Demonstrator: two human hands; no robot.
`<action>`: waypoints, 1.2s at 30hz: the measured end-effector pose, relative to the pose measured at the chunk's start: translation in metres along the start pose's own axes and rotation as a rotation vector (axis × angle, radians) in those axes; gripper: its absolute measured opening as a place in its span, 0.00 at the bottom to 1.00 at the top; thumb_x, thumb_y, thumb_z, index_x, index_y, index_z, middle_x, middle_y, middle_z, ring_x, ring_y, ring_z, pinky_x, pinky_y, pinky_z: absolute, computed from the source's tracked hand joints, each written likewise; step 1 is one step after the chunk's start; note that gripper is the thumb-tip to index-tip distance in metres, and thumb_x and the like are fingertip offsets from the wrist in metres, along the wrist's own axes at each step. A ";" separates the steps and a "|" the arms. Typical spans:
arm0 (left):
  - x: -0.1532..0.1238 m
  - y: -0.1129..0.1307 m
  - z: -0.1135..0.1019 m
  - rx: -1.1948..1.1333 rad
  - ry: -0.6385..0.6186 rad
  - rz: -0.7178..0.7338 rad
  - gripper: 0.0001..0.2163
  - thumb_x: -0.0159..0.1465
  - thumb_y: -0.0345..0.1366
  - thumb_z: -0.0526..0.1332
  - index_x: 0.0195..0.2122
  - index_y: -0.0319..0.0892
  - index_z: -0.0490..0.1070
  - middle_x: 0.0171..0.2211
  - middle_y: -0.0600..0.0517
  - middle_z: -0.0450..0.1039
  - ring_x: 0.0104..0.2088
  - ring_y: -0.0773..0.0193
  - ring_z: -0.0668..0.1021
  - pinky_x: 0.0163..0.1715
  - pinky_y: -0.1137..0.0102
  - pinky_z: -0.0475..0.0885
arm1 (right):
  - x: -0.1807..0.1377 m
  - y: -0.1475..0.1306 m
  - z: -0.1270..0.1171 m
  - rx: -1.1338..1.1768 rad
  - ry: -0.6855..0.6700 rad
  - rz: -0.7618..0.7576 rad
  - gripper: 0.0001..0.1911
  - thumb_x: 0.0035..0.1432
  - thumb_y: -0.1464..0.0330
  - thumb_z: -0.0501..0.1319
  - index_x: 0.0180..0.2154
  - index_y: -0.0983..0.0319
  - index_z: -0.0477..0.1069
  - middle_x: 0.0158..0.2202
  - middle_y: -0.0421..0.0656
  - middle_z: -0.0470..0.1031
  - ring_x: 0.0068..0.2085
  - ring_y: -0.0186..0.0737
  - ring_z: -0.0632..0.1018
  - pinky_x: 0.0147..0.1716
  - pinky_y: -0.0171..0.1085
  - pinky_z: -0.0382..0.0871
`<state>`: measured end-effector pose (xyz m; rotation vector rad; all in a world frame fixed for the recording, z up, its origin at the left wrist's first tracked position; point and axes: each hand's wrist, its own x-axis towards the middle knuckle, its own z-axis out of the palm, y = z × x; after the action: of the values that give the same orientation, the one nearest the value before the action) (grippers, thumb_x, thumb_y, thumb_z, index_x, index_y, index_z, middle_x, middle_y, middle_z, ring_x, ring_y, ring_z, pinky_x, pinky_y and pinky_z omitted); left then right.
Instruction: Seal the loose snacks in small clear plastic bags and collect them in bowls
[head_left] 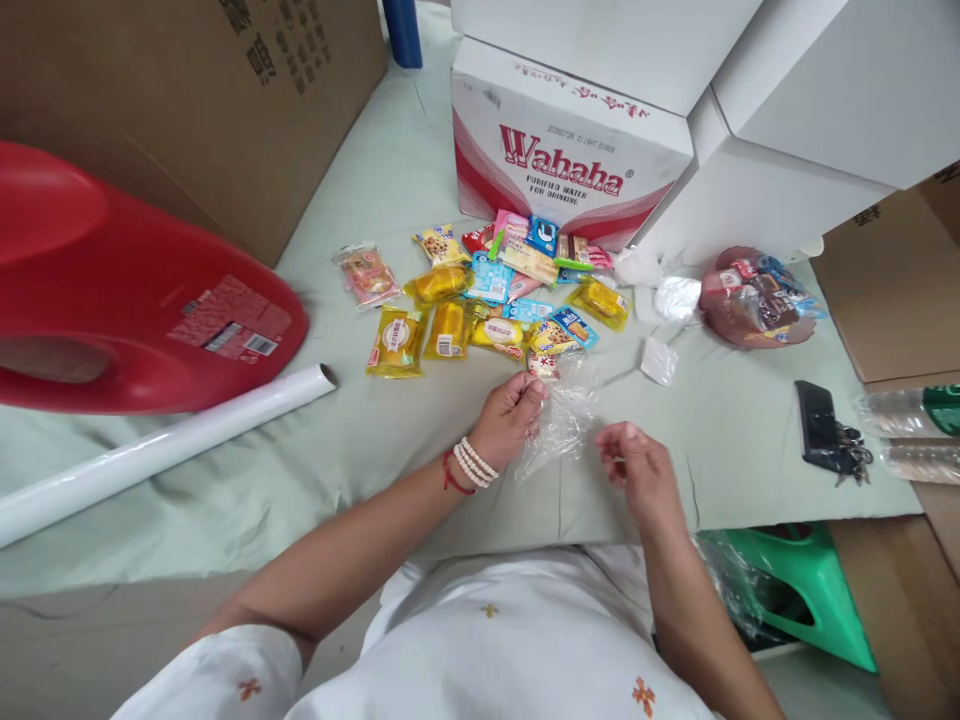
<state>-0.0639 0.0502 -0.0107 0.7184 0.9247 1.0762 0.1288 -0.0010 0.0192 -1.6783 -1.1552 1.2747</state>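
In the head view, the left hand [511, 410] pinches a clear plastic bag [561, 418] just before the snack packets [480, 300]; the right hand [637, 468], fingers curled together, touches its edge. The bag's contents are hard to see. A tied bag [754, 300] holds more snacks.

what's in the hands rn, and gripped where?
A clear plastic bag. The left hand pinches its upper left edge; the right hand is at its right edge, but contact there cannot be told.
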 end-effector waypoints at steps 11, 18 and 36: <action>-0.019 0.027 -0.003 -0.019 0.039 -0.137 0.25 0.56 0.61 0.70 0.32 0.42 0.68 0.18 0.65 0.50 0.16 0.77 0.53 0.14 0.79 0.57 | 0.010 -0.029 -0.034 0.402 -0.132 0.165 0.22 0.45 0.54 0.77 0.30 0.61 0.72 0.25 0.35 0.67 0.21 0.24 0.54 0.17 0.28 0.46; -0.055 0.037 -0.037 0.037 0.225 -0.187 0.24 0.58 0.60 0.68 0.38 0.42 0.72 0.19 0.64 0.50 0.16 0.75 0.53 0.15 0.78 0.55 | 0.005 -0.009 -0.082 0.222 -0.135 0.198 0.23 0.48 0.50 0.75 0.30 0.61 0.71 0.25 0.36 0.65 0.21 0.25 0.55 0.17 0.29 0.47; -0.061 0.016 -0.024 1.196 -0.179 0.237 0.09 0.69 0.39 0.57 0.37 0.44 0.77 0.36 0.47 0.78 0.40 0.56 0.77 0.43 0.63 0.69 | 0.020 -0.020 -0.030 -0.534 -0.585 -0.547 0.32 0.56 0.51 0.72 0.58 0.56 0.72 0.59 0.50 0.71 0.59 0.52 0.70 0.60 0.49 0.67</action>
<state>-0.1034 -0.0010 0.0083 1.9039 1.3208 0.5432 0.1556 0.0235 0.0388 -1.1825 -2.2819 1.1781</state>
